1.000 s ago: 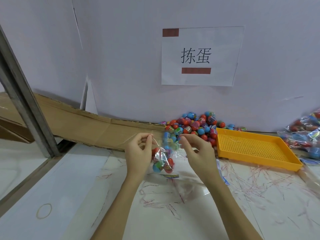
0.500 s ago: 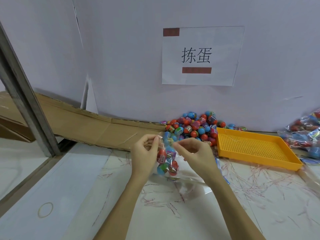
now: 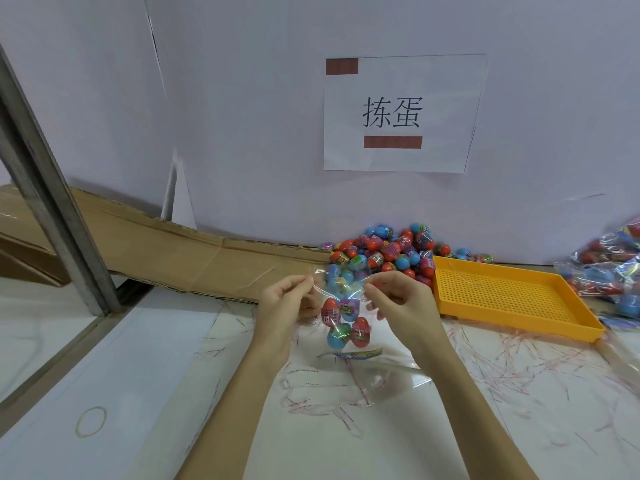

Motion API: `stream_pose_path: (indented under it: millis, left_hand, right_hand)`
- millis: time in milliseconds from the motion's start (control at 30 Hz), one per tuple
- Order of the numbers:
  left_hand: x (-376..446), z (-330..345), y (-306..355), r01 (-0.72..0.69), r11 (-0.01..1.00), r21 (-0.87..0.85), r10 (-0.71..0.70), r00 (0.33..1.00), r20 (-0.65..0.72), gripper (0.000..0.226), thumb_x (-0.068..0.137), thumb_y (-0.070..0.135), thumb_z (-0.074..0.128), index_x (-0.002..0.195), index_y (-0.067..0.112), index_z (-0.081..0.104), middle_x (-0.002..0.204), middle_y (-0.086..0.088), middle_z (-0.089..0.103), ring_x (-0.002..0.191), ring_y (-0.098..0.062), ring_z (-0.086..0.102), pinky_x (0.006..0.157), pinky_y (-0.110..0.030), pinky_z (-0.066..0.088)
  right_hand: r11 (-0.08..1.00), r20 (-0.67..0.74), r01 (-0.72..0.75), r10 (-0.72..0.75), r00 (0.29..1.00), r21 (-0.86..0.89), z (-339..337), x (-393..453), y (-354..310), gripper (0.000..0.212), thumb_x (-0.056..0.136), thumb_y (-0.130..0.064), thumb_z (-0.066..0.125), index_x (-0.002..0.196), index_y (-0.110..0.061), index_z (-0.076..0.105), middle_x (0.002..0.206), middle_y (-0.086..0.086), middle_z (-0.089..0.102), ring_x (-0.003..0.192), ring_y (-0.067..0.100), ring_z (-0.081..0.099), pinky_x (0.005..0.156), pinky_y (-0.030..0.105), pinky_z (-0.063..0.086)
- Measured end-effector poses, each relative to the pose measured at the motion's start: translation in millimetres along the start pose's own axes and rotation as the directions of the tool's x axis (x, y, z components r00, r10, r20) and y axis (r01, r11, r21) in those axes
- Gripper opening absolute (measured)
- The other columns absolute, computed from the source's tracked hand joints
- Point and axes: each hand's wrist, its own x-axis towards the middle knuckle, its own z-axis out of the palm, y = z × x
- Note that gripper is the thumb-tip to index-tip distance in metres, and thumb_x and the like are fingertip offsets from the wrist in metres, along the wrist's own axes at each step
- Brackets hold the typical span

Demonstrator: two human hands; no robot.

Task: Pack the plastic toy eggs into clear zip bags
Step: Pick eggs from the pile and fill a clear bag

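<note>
Both hands hold a filled zip bag by its top edge above the table.

The left hand [image 3: 287, 306] and right hand [image 3: 398, 303] each pinch the mouth of the clear zip bag [image 3: 341, 320], likely to press the seal; about four eggs hang inside. Loose toy eggs [image 3: 388, 251] pile at the far wall, left of one yellow tray [image 3: 512, 299]; packed bags [image 3: 613, 271] lie far right.

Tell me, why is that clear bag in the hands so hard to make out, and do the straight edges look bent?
In the head view the clear zip bag shows mainly as pale glare streaks over the toy eggs, pinched by the left hand and right hand. The wide lens bows the metal post. Lighting is soft, shadows faint; the far-right filled bags look slightly smeared.
</note>
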Motion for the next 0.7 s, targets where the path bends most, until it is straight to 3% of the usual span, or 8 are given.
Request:
stream_pose_path:
  millis: [133,233,333,700]
  left_hand:
    - [3.3,-5.6,3.3,0.064,0.991,-0.113,-0.05,0.992,0.118,0.018,0.099,0.01,0.065,0.097,0.01,0.083,0.084,-0.009,0.074,0.075,-0.016,0.07,0.069,-0.028,0.06]
    - [4.3,-8.6,2.0,0.034,0.999,-0.031,-0.028,0.984,0.174,0.014,0.092,0.01,0.075,0.104,0.012,0.081,0.093,-0.011,0.077,0.082,-0.018,0.072,0.079,-0.03,0.061]
    - [4.0,-8.2,-0.4,0.021,0.999,0.029,-0.025,0.986,0.167,0.013,0.089,0.013,0.079,0.101,0.017,0.082,0.096,-0.009,0.079,0.084,-0.017,0.073,0.078,-0.029,0.06]
    - [4.8,-15.1,0.8,0.055,0.998,-0.008,-0.052,0.982,0.182,0.016,0.079,0.019,0.083,0.095,0.019,0.084,0.097,-0.012,0.08,0.09,-0.022,0.077,0.078,-0.028,0.062]
  right_hand:
    - [1.0,-0.012,-0.014,0.014,1.0,-0.008,-1.6,1.6,2.1,0.006,0.095,-0.019,0.071,0.092,-0.022,0.075,0.078,-0.009,0.074,0.071,0.009,0.071,0.056,0.017,0.054]
    - [0.999,-0.025,-0.037,0.036,0.999,-0.008,-4.0,2.4,2.7,0.006,0.094,-0.022,0.071,0.09,-0.022,0.075,0.078,-0.008,0.075,0.072,0.011,0.071,0.057,0.018,0.055]
    - [0.999,-0.03,-0.048,0.048,0.998,-0.012,-5.8,2.8,2.4,0.006,0.094,-0.021,0.072,0.091,-0.02,0.076,0.078,-0.007,0.075,0.073,0.011,0.072,0.058,0.019,0.056]
    - [0.998,-0.026,-0.059,0.06,0.998,0.03,-17.0,1.8,-0.5,0.005,0.091,-0.017,0.075,0.094,-0.02,0.079,0.08,-0.006,0.077,0.072,0.01,0.073,0.061,0.015,0.054]
